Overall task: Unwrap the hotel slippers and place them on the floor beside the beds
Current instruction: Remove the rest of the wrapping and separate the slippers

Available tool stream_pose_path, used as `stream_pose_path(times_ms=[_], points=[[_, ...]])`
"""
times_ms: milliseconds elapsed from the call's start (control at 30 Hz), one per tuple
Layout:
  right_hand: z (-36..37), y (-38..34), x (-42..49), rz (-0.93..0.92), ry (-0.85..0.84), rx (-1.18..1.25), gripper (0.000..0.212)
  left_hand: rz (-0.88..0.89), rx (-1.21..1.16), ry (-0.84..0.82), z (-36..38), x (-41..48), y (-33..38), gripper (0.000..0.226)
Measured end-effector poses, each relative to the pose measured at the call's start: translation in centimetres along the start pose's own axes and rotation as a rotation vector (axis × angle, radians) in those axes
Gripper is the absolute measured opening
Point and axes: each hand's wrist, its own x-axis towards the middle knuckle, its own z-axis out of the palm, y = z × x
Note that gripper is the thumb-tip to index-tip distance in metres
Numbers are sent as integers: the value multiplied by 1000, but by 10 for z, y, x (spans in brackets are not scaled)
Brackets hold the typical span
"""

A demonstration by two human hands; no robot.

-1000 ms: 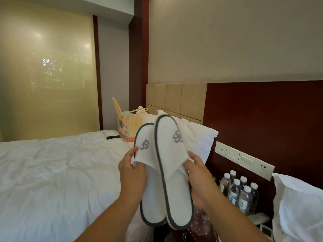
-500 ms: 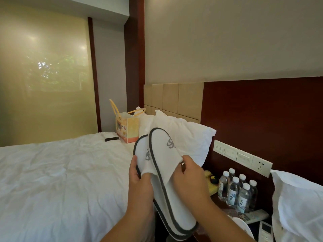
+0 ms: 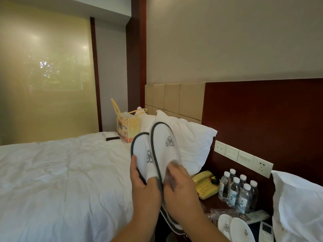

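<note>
I hold a pair of white slippers with dark grey trim and grey logos upright in front of me, between the two beds. My left hand (image 3: 145, 186) grips the left slipper (image 3: 142, 154) at its strap. Over the strap edge of the right slipper (image 3: 164, 142) my right hand (image 3: 181, 187) is closed, its fingers blurred. The heels are hidden behind my hands. A second pair of white slippers (image 3: 234, 227) lies on the nightstand at the lower right.
The white bed (image 3: 61, 180) fills the left, with a pillow (image 3: 192, 142), a yellow bag (image 3: 128, 128) and a dark phone (image 3: 113, 138) on it. The nightstand (image 3: 215, 201) holds a yellow telephone (image 3: 204, 184), several water bottles (image 3: 237, 193), crumpled plastic wrap (image 3: 218, 214) and remotes. Another pillow (image 3: 297, 205) lies at the right.
The slippers and both hands have come lower and tilted, and my view has dropped, which brings the telephone and the second slipper pair into sight. My right hand has slid up along the strap.
</note>
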Motion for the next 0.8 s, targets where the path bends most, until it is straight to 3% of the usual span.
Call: stream_pose_path(times_ms=[100, 200, 300, 433, 533, 600, 700, 800], points=[[-7, -8, 12, -9, -92, 146, 46, 40, 29, -30, -4, 2, 4, 77], [-11, -9, 23, -6, -51, 136, 37, 99, 55, -35, -8, 5, 11, 70], [-11, -5, 33, -9, -116, 68, 18, 139, 54, -16, -14, 11, 20, 64], [-8, -11, 39, 33, -225, 66, 32, 143, 11, -5, -29, 20, 30, 68], [-6, -17, 40, -159, -180, -146, 35, 140, -12, 38, -44, 26, 36, 63], [-1, -20, 41, -232, -142, -279, 49, 150, -20, 67, -54, 28, 39, 60], [16, -26, 41, -192, -96, -342, 62, 175, -38, 73, -69, 29, 42, 61], [37, -42, 37, -143, 17, -238, 59, 194, -79, 27, -83, 30, 44, 66]])
